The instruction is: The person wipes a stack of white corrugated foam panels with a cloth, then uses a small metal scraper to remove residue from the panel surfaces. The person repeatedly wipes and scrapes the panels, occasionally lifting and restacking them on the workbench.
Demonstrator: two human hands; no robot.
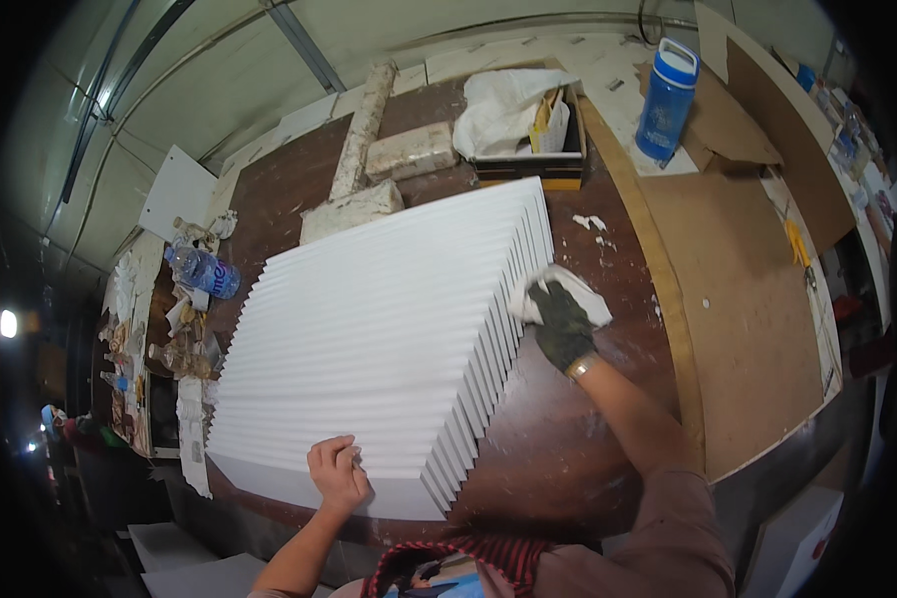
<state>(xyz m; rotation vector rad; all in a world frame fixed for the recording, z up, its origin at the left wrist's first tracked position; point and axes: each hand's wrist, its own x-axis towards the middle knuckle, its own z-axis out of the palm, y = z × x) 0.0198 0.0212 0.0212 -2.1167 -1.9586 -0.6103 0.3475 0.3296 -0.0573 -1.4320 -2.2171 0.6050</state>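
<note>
A stack of thin white panels (369,329) lies fanned out in steps, filling the middle of the brown table (558,429). My bare left hand (337,472) rests on the stack near its front edge. Its fingers are curled in, and I see nothing held in them. On my right hand (565,327) is a dark glove, with a wristband below it. That hand grips a white cloth (588,297) and presses it against the stepped right side of the stack. Part of the cloth is hidden under the glove.
Beyond the stack lie wrapped blocks (414,149) and an open box (528,171) holding white plastic. A blue bottle (668,100) stands at the back right, near cardboard (757,289). Clear plastic bottles (204,271) line the left edge. White scraps (590,222) lie beyond my right hand.
</note>
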